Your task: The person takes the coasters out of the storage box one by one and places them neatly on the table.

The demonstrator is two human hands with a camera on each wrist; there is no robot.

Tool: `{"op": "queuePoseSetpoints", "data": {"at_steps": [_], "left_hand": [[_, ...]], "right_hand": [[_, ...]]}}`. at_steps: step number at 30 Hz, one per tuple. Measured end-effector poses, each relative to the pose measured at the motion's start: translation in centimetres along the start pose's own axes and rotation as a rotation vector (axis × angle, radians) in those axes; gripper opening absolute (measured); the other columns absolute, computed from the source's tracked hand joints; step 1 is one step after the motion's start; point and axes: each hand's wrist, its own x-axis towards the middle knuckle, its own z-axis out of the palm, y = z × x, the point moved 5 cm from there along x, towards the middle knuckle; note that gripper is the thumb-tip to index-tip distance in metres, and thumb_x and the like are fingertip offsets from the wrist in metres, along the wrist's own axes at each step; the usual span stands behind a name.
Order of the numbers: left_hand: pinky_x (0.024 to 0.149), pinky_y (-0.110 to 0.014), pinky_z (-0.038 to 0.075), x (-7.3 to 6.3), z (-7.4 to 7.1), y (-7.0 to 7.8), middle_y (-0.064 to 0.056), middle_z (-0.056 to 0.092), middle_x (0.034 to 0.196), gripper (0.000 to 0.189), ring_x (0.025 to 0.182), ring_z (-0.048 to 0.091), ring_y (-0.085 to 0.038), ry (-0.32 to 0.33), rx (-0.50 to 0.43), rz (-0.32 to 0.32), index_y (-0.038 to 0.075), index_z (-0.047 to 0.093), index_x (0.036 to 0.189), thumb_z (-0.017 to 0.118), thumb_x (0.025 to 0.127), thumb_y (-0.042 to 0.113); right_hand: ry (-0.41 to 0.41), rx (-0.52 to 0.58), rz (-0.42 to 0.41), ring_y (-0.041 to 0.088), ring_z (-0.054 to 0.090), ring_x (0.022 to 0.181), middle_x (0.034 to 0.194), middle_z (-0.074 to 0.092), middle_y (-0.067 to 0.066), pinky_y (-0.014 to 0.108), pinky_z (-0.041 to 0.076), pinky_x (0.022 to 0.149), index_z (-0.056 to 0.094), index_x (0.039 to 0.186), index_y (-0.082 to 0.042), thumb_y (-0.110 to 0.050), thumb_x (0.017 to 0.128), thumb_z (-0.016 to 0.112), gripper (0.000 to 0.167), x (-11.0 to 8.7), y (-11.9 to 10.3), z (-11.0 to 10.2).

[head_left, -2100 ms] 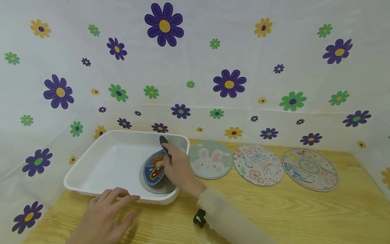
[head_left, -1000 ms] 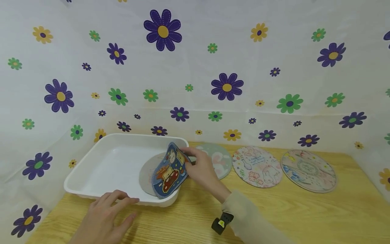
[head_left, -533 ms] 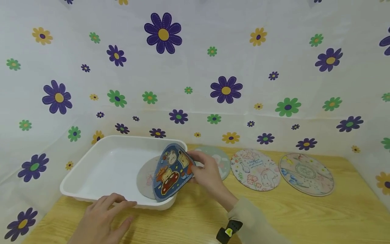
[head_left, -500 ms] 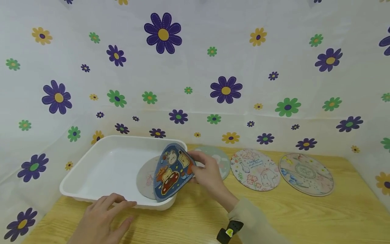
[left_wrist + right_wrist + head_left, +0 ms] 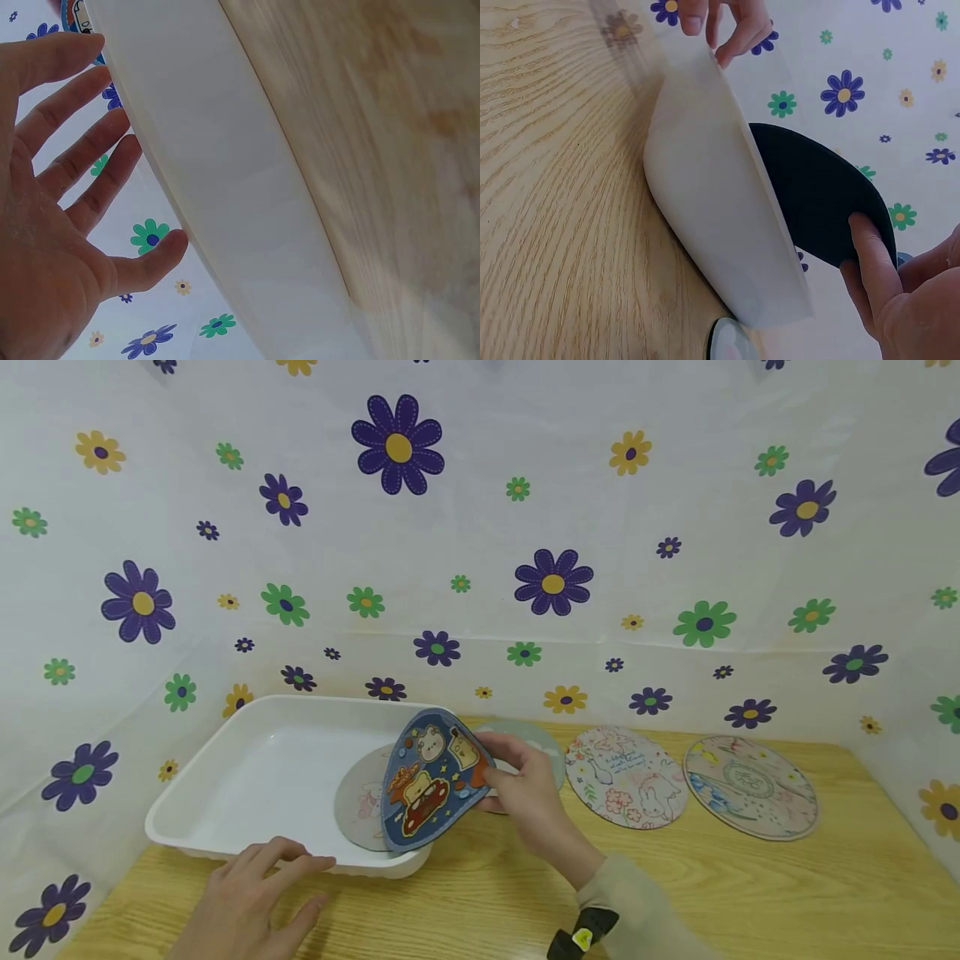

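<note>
My right hand (image 5: 528, 789) pinches the right edge of a round blue mouse pad (image 5: 423, 781) with cartoon bears and a red car. The pad stands tilted and bent over the right end of a white tray (image 5: 277, 777). Its black underside (image 5: 810, 187) faces the right wrist camera, with fingers spread against it. Under it in the tray lies a pale grey mouse pad (image 5: 360, 802), partly covered. My left hand (image 5: 247, 893) rests its fingertips on the tray's front rim, fingers extended; the left wrist view shows them along the tray wall (image 5: 217, 180).
Three more round mouse pads lie in a row right of the tray on the wooden table (image 5: 675, 893): a green rabbit one (image 5: 551, 747), partly behind my right hand, a pink-white one (image 5: 626, 777) and a floral one (image 5: 750, 789). A flower-printed sheet (image 5: 465, 527) hangs behind.
My right hand has lifted the blue mouse pad off the grey one, moving it right and turning its printed face toward the head camera. The left hand has stayed at the rim.
</note>
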Motion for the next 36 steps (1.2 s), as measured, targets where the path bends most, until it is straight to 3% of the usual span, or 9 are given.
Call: {"op": "queuePoseSetpoints", "data": {"at_steps": [19, 31, 36], "left_hand": [[0.071, -0.049, 0.056, -0.1, -0.4, 0.2, 0.015, 0.062, 0.098, 0.038, 0.087, 0.06, -0.012, 0.088, -0.001, 0.069, 0.035, 0.075, 0.107, 0.091, 0.072, 0.029], [0.077, -0.054, 0.056, -0.2, -0.2, 0.1, 0.015, 0.062, 0.1, 0.037, 0.091, 0.06, -0.013, 0.026, 0.0, 0.025, 0.036, 0.074, 0.109, 0.089, 0.075, 0.03], [0.074, -0.05, 0.055, -0.2, -0.1, 0.1, 0.016, 0.061, 0.099, 0.038, 0.089, 0.059, -0.011, 0.047, 0.002, 0.044, 0.036, 0.075, 0.108, 0.09, 0.074, 0.03]], "right_hand": [[0.023, 0.055, -0.044, 0.02, 0.072, 0.09, 0.143, 0.06, 0.013, 0.033, 0.063, 0.067, 0.064, 0.136, -0.008, 0.01, 0.095, 0.052, 0.046, -0.9, -0.8, -1.6], [0.036, 0.074, -0.064, 0.022, 0.074, 0.093, 0.139, 0.063, 0.011, 0.034, 0.063, 0.065, 0.065, 0.133, -0.009, 0.011, 0.095, 0.053, 0.045, -1.4, -1.1, -2.5], [0.04, 0.073, -0.06, 0.022, 0.074, 0.092, 0.14, 0.063, 0.01, 0.033, 0.063, 0.065, 0.065, 0.134, -0.009, 0.011, 0.095, 0.052, 0.045, -1.6, -1.2, -2.9]]}}
